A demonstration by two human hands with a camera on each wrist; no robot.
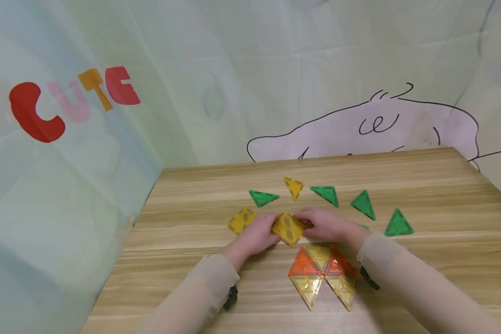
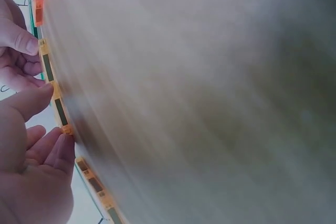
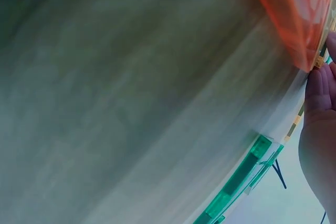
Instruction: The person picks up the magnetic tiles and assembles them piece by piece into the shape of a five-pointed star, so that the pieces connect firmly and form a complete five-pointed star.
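Note:
A yellow diamond-shaped magnetic tile piece point(image 1: 289, 229) lies just above the tabletop or on it; I cannot tell which. My left hand point(image 1: 260, 233) pinches its left side, thumb on one edge and fingertips below, as the left wrist view shows along the yellow edge point(image 2: 61, 109). From the other side, my right hand point(image 1: 323, 223) grips its right corner with curled fingers. Another yellow tile piece point(image 1: 240, 220) sits left of my left hand, partly covered by it. Nearer me, red tiles point(image 1: 304, 264) and pale yellow tiles point(image 1: 306, 288) form a joined fan of triangles.
Across the back of the wooden table point(image 1: 183, 204) lie a small yellow triangle point(image 1: 294, 187) and several green triangles point(image 1: 363, 204). One green tile point(image 1: 363, 226) is mostly hidden behind my right wrist. A printed curtain point(image 1: 192, 83) hangs behind the table.

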